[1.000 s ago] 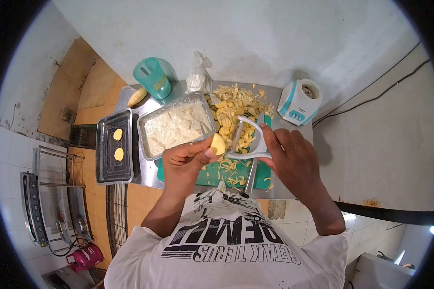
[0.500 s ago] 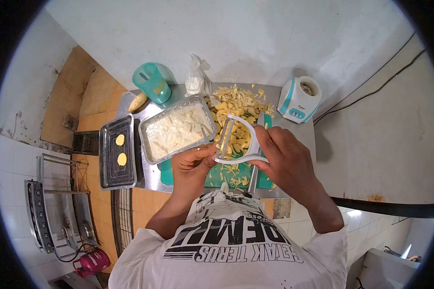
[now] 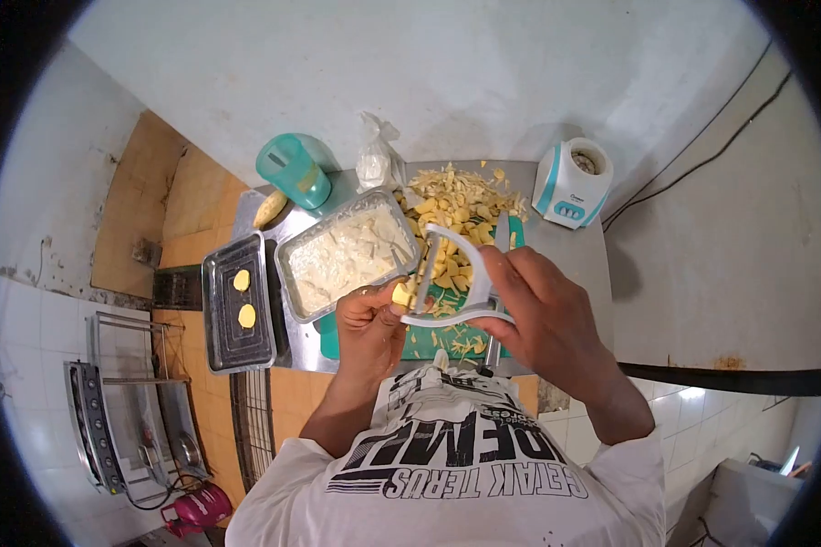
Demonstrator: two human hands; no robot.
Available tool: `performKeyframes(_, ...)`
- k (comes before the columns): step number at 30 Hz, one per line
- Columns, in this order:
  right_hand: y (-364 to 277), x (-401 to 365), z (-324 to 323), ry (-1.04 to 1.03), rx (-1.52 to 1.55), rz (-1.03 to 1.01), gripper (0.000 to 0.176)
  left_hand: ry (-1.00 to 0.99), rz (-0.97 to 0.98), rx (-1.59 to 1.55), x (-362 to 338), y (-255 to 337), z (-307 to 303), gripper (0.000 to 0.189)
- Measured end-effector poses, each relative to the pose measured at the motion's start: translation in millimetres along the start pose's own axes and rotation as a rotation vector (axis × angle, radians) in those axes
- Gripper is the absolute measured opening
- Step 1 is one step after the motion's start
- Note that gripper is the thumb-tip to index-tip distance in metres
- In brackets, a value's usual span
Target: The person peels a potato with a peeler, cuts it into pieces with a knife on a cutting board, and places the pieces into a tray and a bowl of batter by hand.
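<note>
My right hand (image 3: 552, 314) grips a white Y-shaped peeler (image 3: 470, 258), its blade side turned toward my left. Pinched in the fingers of my left hand (image 3: 367, 333) is a piece of yellow root vegetable (image 3: 402, 294), likely sweet potato, right at the peeler's blade. Below them lies a green cutting board (image 3: 330, 339), with chopped yellow pieces (image 3: 456, 273) heaped on it and thin peelings (image 3: 465, 187) piled behind. A knife (image 3: 503, 232) lies along the board's right side, partly hidden under my right hand.
Left of the board stands a metal pan (image 3: 312, 316) of pale batter (image 3: 337, 260). Beside it, a dark tray (image 3: 237, 346) holds two yellow slices (image 3: 246, 316). A teal jug (image 3: 292, 173), whole tuber (image 3: 270, 209), plastic bag (image 3: 376, 159) and blender base (image 3: 573, 187) line the back.
The yellow piece in my left hand now shows more at the blade. The peeler has tilted slightly and sits a little lower. The whole view has shifted slightly.
</note>
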State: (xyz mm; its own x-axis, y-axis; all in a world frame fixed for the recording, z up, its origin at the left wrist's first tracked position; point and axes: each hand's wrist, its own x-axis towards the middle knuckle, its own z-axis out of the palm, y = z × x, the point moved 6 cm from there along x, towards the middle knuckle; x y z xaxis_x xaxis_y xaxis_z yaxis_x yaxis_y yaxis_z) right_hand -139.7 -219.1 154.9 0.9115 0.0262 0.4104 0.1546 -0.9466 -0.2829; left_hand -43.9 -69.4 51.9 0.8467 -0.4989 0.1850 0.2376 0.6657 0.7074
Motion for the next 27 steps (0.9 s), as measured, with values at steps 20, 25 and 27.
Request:
performKeyframes(20,-14,7,20,-0.114,0.329,0.046,0.056,-0.064,0.109,-0.007,8,8,-13,0.010)
performKeyframes(25,-16,5,25,-0.186,0.334,0.100,0.054,0.011,0.239,0.169,1,14,-21,0.007)
performKeyframes(27,-15,1,26,-0.220,0.268,0.106,0.054,0.062,0.292,0.253,1,27,-19,0.009)
